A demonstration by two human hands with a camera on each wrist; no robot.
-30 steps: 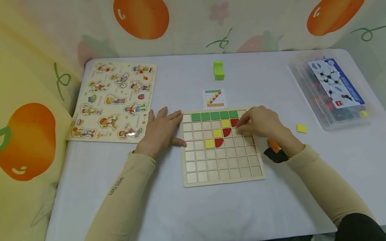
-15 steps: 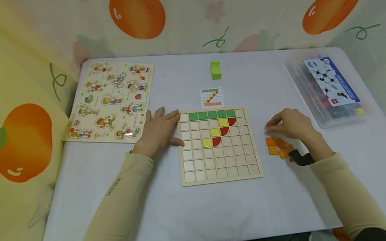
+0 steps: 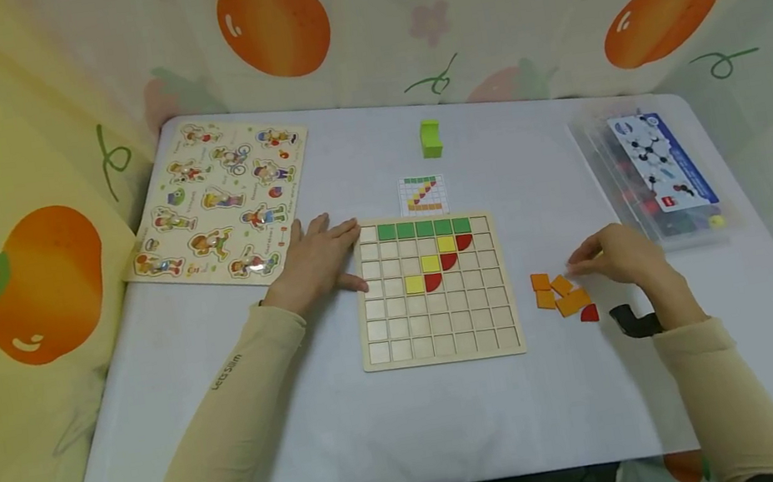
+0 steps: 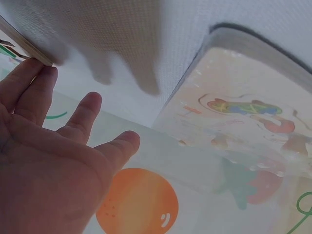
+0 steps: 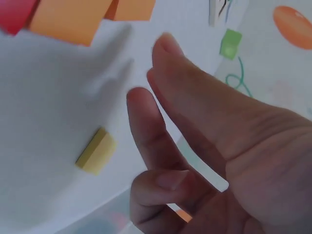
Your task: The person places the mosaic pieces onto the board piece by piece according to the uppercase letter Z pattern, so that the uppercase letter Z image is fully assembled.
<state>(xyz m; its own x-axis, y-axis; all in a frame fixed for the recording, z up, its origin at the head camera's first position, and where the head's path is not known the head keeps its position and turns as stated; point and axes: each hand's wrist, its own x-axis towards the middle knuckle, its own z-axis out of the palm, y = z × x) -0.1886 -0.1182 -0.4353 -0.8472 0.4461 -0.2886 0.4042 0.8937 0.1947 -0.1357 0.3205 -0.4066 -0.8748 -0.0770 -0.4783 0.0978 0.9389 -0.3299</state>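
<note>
head view: your left hand, fingers spread, touches the left edge of the gridded board (green tiles sit in its top row); your right hand hovers just beside the orange tiles, right of the board, fingers loosely bent; in the right wrist view, a yellow tile lies near your fingertips.

orange tiles lie between right grip and board.
</note>
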